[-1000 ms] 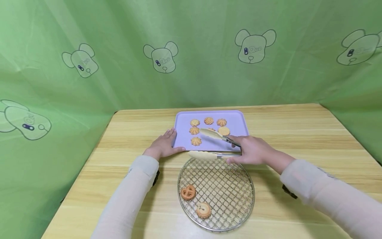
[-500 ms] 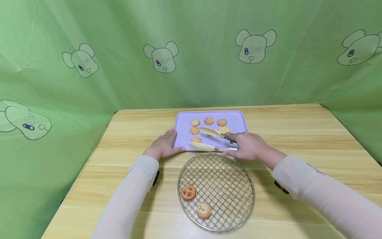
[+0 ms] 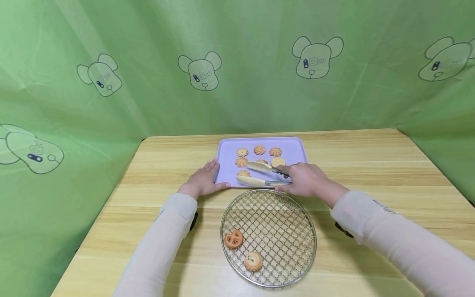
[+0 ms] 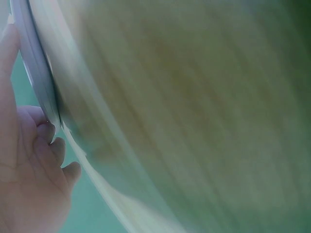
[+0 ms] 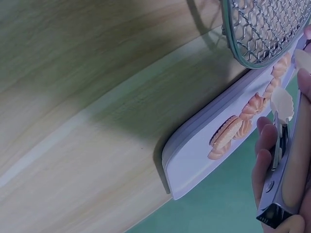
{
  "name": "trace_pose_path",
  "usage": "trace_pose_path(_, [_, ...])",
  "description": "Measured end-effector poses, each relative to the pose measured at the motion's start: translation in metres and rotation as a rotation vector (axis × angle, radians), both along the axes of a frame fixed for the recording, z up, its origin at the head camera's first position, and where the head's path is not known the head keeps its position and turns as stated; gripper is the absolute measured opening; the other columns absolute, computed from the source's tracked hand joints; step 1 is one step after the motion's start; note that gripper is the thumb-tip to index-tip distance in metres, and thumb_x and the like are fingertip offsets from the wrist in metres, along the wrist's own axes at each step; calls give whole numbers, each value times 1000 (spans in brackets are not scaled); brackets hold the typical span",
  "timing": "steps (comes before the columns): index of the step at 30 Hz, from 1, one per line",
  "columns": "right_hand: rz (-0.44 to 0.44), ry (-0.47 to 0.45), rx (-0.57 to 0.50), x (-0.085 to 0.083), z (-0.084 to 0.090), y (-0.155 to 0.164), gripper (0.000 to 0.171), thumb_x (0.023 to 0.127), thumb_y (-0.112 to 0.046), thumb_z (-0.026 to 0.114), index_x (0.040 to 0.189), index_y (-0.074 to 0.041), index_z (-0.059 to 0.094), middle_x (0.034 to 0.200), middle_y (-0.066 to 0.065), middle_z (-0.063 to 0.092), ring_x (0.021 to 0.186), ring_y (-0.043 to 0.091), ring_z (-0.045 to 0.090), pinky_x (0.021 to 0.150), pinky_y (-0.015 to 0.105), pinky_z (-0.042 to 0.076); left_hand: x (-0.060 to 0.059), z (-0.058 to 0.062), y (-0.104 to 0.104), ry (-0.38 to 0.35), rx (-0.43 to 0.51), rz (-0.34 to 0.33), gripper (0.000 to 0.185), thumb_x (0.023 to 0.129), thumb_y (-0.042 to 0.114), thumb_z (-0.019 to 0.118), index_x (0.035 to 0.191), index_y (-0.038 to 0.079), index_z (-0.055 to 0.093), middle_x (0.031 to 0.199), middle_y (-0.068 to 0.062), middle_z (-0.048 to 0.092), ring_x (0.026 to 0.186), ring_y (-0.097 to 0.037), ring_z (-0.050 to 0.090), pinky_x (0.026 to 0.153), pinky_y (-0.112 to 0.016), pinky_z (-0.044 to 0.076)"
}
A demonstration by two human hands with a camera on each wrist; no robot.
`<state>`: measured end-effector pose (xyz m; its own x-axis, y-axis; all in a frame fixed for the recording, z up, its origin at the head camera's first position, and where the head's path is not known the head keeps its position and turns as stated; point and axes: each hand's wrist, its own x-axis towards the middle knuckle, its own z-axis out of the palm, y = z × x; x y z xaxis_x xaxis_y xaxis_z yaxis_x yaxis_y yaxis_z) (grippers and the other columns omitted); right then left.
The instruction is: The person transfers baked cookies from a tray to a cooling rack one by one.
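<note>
My right hand grips tongs with cream-coloured scalloped tips, also seen in the right wrist view. The two tips are spread apart, low over the left side of a lilac tray. A flower-shaped cookie shows between them, its near part covered by the lower tip. At the tray's near left corner, my left hand lies spread, fingers along the left rim and thumb at the front. Several other cookies sit on the tray, among them a swirl cookie and a round waffle-patterned one.
A round wire rack stands right in front of the tray. On its left part lie a pretzel-shaped cookie and a round cookie with a notched pattern. Behind the wooden table hangs a green curtain.
My right hand has moved left and forward, bringing the tongs from the tray's front edge to over the near left cookie. The tips have come closer together. My left hand stays put.
</note>
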<state>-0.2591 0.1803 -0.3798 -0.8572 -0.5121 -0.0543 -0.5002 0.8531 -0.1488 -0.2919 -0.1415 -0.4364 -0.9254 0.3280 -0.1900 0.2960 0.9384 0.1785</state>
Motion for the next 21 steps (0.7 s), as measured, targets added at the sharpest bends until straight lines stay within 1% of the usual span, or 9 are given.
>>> trace_pose_path(2, [1,3,9,-1,0,-1,78,82,-57,65,139,-6,49,78,4,64,59,16,50,45,31,43,0,0,0,0,1,-1,99,87,71,43,152,4,10,158,-10,4,144,-26,6,115,-43,14])
trace_pose_path(5, [2,8,22,-2,-1,-2,78,82,-57,65,139,-7,50,93,11,68,65,17,54,47,31,44,0,0,-1,0,0,-2,100,86,71,43,152,4,9,158,-10,3,144,-26,6,115,-43,14])
trace_pose_path(8, [-1,-2,28,-2,-1,-4,77,82,-56,66,139,-7,49,97,13,68,67,18,55,49,32,45,1,0,-1,-2,2,-3,100,86,71,43,152,4,9,158,-10,3,144,-26,6,115,-43,14])
trace_pose_path(11, [0,-1,35,-3,0,-4,76,82,-55,66,139,-7,50,98,14,68,67,18,55,49,32,45,1,1,-1,-4,3,-4,99,86,71,43,152,4,10,158,-10,3,144,-26,6,115,-43,14])
trace_pose_path(17, [-6,-11,40,-4,-2,-5,76,83,-54,66,140,-7,49,86,7,66,62,16,50,48,32,43,1,2,0,-5,1,-5,99,87,71,43,152,4,10,158,-10,4,144,-26,6,115,-43,14])
trace_pose_path(19, [-4,-7,41,-5,-3,-5,75,83,-54,66,139,-7,49,89,8,67,63,17,52,49,33,44,1,1,0,-6,1,-6,99,87,71,43,152,4,10,158,-10,4,144,-26,6,115,-43,14])
trace_pose_path(21, [-1,5,45,-6,-3,-5,75,83,-54,66,138,-7,50,91,10,67,67,19,56,51,36,48,0,1,0,-5,3,-7,99,87,71,43,152,4,10,158,-10,4,144,-26,6,115,-43,14])
